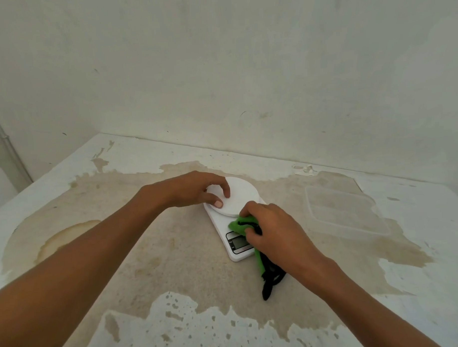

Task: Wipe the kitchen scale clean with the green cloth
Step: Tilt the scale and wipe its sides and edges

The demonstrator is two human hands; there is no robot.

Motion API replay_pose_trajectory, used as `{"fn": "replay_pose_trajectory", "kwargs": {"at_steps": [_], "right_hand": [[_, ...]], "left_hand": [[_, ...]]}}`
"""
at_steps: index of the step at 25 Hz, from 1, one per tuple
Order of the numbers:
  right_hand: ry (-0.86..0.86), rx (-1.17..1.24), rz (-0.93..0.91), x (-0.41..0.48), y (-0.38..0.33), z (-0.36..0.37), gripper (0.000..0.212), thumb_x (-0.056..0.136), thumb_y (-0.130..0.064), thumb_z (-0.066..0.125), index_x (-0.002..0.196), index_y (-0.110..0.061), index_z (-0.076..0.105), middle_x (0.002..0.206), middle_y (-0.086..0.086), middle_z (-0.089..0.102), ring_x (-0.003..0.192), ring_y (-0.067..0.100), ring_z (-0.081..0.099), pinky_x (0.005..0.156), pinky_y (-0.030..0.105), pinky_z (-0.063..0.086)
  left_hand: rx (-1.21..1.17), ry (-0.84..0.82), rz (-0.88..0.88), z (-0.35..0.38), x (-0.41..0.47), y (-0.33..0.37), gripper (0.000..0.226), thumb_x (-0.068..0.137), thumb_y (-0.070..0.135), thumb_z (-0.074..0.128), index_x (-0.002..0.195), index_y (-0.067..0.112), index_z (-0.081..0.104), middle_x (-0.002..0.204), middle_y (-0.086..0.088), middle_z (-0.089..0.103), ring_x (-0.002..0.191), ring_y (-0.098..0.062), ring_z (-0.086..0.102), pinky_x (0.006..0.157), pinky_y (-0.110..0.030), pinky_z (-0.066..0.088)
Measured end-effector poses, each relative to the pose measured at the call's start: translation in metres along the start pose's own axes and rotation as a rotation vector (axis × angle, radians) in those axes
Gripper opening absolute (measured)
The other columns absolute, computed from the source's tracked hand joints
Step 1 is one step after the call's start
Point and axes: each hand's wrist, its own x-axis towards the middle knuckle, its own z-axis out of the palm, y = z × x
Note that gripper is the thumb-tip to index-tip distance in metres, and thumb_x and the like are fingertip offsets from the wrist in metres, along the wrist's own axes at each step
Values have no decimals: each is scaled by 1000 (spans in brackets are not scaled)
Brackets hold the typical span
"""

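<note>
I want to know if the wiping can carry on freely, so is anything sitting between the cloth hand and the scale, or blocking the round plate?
Nothing separates them: the right hand already presses the green cloth onto the kitchen scale beside its display. On the round weighing plate, the left hand covers the left portion, so it stands in the cloth's way there.

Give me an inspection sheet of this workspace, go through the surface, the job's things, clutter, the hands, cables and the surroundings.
Surface: pale table, paint worn off in a wide brownish patch, ring-shaped stain at the left.
Job's things: white kitchen scale flat on the table, round platform on top, display facing the person; green cloth with black trim pressed on the scale body beside the display.
Clutter: clear plastic lid lying flat to the right of the scale.
Hands: left hand steadies the platform, fingers on its top; right hand has its grip closed on the cloth.
Cables: nothing seen.
Surroundings: bare, scuffed white walls behind.
</note>
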Motion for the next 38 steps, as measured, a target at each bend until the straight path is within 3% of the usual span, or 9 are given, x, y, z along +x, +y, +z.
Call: {"fn": "replay_pose_trajectory", "kwargs": {"at_steps": [5,9,14,17,19,23,26,34,38], "right_hand": [[79,-96,76,8,16,-2,12,88,-17,54,100,-19,52,94,-1,59,87,21,51,68,41,52],[44,-91,-28,1,-1,6,9,89,-21,54,98,-20,52,94,-3,58,87,17,48,67,37,51],[93,-116,79,7,13,-3,10,89,-20,54,98,-20,52,92,-2,60,83,19,51,65,39,51],[48,-78,-30,3,-5,5,9,89,-21,54,97,-19,53,91,-4,60,84,17,48,65,35,47],[18,19,-33,0,-7,3,11,88,-25,56,99,-23,54,90,-8,59,84,13,49,65,34,47],[117,-125,105,3,3,1,9,90,-18,51,98,-18,50,92,-1,58,85,18,48,61,36,48],[105,-148,46,3,-10,9,7,91,-14,50,98,-15,50,92,3,59,89,21,47,60,35,43],[108,-89,29,1,-7,6,9,88,-15,52,95,-16,48,91,1,56,86,21,47,63,38,46],[18,258,-31,-7,-9,-1,12,87,-22,60,97,-27,58,90,-10,65,69,9,53,58,23,42]], "left_hand": [[-17,-57,10,-3,-7,4,38,74,41,78,107,49,61,140,9,52,121,-22,50,103,-45,43],[7,11,-14,3,-9,7,35,76,38,77,107,45,61,130,3,59,109,-23,54,96,-44,46],[74,94,-42,13,-15,14,38,82,37,73,117,34,60,129,3,57,97,-14,51,84,-32,42],[131,121,-38,20,-14,18,38,84,36,71,119,32,58,133,1,57,95,-13,49,81,-29,38],[135,118,-47,19,-16,17,39,84,37,71,120,32,58,132,1,58,96,-14,51,82,-29,40],[173,109,-27,19,-18,16,41,87,24,70,126,33,60,128,-3,57,110,-19,53,92,-30,43],[198,138,-28,23,-19,15,42,87,21,70,126,31,61,124,-4,57,106,-19,54,88,-28,43],[198,220,-20,30,-20,16,41,85,28,71,125,28,62,116,-2,58,95,-16,54,80,-27,44],[103,211,-6,28,-29,10,38,91,21,65,127,29,61,130,2,58,114,-17,55,94,-28,44]]}}
